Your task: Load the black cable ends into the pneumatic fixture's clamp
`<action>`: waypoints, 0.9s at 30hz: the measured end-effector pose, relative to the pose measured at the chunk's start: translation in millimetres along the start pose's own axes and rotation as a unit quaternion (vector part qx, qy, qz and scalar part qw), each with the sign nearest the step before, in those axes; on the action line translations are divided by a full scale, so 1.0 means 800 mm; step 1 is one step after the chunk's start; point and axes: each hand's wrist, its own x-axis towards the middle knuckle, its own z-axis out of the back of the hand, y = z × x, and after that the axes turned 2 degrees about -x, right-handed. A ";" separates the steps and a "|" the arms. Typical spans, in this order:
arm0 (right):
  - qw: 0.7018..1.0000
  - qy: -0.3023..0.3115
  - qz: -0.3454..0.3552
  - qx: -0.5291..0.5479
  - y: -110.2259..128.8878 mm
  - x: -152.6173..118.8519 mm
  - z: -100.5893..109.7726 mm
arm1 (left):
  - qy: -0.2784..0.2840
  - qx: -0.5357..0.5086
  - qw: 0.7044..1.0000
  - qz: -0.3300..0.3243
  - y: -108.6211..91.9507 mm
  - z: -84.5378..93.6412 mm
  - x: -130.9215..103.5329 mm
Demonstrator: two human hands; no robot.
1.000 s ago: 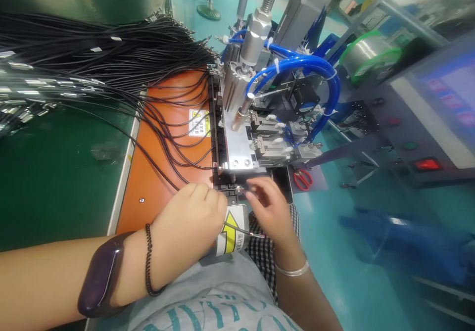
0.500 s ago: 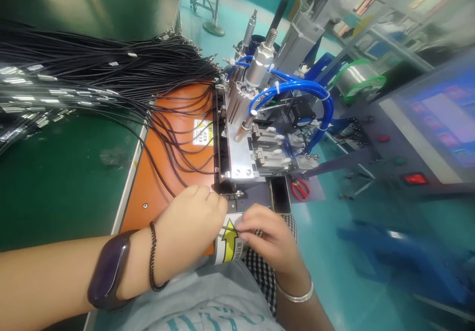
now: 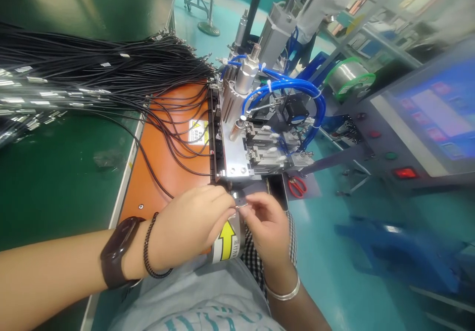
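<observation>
**Two hands pinch a small metal cable end at the front edge of a machine fixture**

The left hand (image 3: 193, 222) and the right hand (image 3: 267, 222) meet fingertip to fingertip just below the front edge of the silver metal fixture plate (image 3: 234, 150). Between them sits a small shiny metal connector tip (image 3: 240, 202), the end of a thin black cable. Both hands close on it in a pinch: left thumb and forefinger pressed together from the left, right thumb and forefinger from the right. The tip is tiny and partly hidden by the fingers, so its exact shape cannot be made out.

The tip's long axis runs roughly left to right, across the person's body. The black slotted holder strip (image 3: 214, 138) along the fixture's left side lies just beyond the fingertips, up and slightly to the left, nearer the left hand.

Under the hands is a white label with a yellow arrow (image 3: 227, 236) on a rounded cover. Left of the fixture, an orange flat panel (image 3: 163, 172) carries several black cables already leading into the holder. Farther left, a large bundle of thin black cables (image 3: 92, 69) fans across the green bench (image 3: 55, 182). Blue air hoses (image 3: 297, 91) loop over the machine, and red-handled scissors (image 3: 297, 186) lie to the right.
</observation>
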 end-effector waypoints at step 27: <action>0.984 0.020 0.077 -0.160 0.025 0.001 -0.004 | -0.059 0.023 0.998 0.011 0.004 -0.004 0.001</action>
